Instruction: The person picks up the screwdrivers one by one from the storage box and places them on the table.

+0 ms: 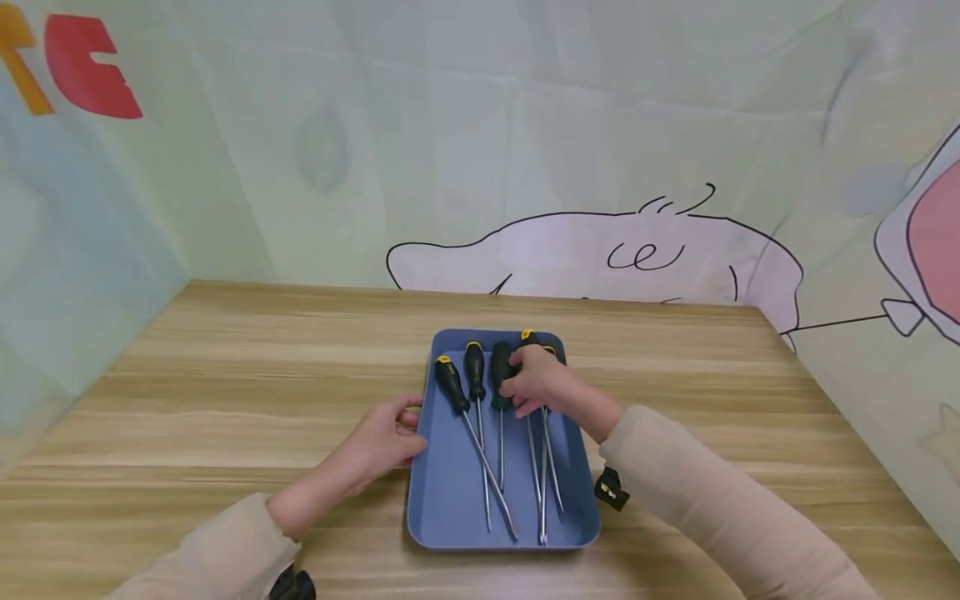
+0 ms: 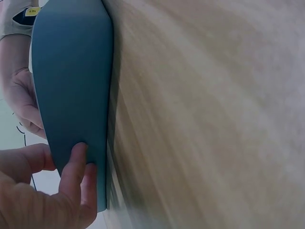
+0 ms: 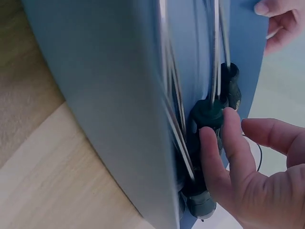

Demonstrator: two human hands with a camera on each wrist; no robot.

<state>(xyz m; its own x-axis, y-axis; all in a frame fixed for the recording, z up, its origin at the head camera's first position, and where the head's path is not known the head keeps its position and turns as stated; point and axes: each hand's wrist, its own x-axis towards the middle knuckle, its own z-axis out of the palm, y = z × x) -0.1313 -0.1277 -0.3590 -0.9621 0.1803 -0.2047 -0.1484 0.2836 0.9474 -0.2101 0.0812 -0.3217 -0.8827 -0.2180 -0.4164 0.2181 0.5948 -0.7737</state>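
Observation:
A blue tray (image 1: 447, 508) holds several screwdrivers with black handles, some yellow-tipped, their shafts toward the wearer. My left hand (image 1: 378, 440) is at the tray's left side; in the left wrist view its fingers (image 2: 78, 152) lie on the outer wall (image 2: 74, 81) and it grips the edge. Above the handles on the right is my right hand (image 1: 546, 382), touching the thick dark handle (image 1: 500, 365) of the middle screwdriver. The right wrist view shows two fingertips of that hand (image 3: 259, 179) against the handle's collar (image 3: 208, 114), with another digit held apart.
The wooden table (image 1: 262, 375) extends around the tray. Behind it hangs a pale printed backdrop (image 1: 450, 150) with line drawings. Black straps with small fittings show below both sleeves, one (image 1: 611, 489) beside the tray's right edge.

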